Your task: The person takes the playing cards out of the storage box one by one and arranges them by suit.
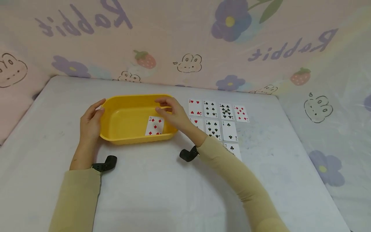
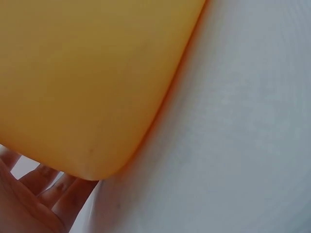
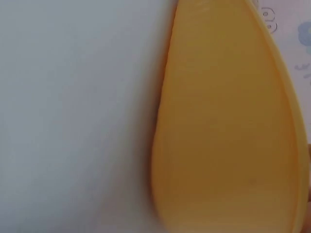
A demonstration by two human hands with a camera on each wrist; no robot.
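A yellow plastic tub [image 1: 130, 141] stands in front of me at the left. My left hand [image 1: 91, 124] grips its left end, thumb at the rim; in the left wrist view the fingers [image 2: 70, 196] reach behind the tub's corner. Over the right end of the tub lies my right hand [image 1: 174, 112], its thumb and fingers loosely bent and spread apart above the inside, with no card seen between them. Inside, a five of diamonds card [image 1: 155, 125] lies face up near the front right. The right wrist view mostly shows the tub's outer wall [image 3: 223, 121].
To the right of the tub, face-up playing cards lie in rows, among them a four of hearts [image 1: 195, 107], a seven of diamonds [image 1: 241, 113] and a two of clubs [image 1: 230, 131]. My right forearm [image 1: 232, 170] covers some. A patterned curtain [image 1: 174, 38] hangs behind the white table [image 1: 145, 187].
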